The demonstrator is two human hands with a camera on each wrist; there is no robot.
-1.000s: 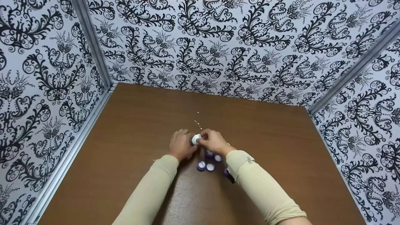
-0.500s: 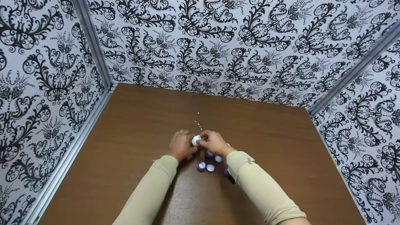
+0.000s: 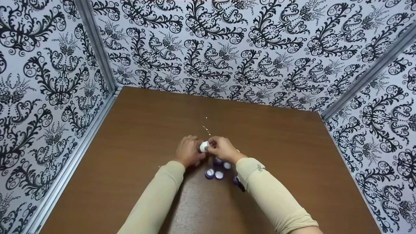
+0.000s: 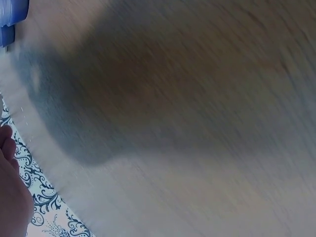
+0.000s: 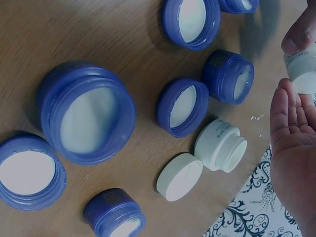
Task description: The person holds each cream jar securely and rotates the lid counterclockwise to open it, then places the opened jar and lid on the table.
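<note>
Over the middle of the table, my left hand [image 3: 190, 151] grips a small white jar [image 3: 204, 146] with its thumb on the near side. My right hand [image 3: 224, 150] comes from the right, its thumb and fingertips pinching the jar's lid end. In the right wrist view, fingertips [image 5: 291, 94] lie right at the white jar [image 5: 302, 64], whose print partly shows and whose far side is cut off. At the left edge of the left wrist view, part of a hand [image 4: 12, 202] shows.
Several open blue jars [image 5: 89, 113] and blue lids [image 5: 182, 107] with white inside stand nearer the person. Among them are an open white jar [image 5: 220, 145] and a white lid [image 5: 179, 177]. White drops [image 3: 206, 130] dot the brown table [image 3: 146, 120]. Patterned walls [image 3: 214, 48] surround it.
Both hands stay almost in place. The white jar turns and tilts slightly between them, while the jars on the table keep their places.
</note>
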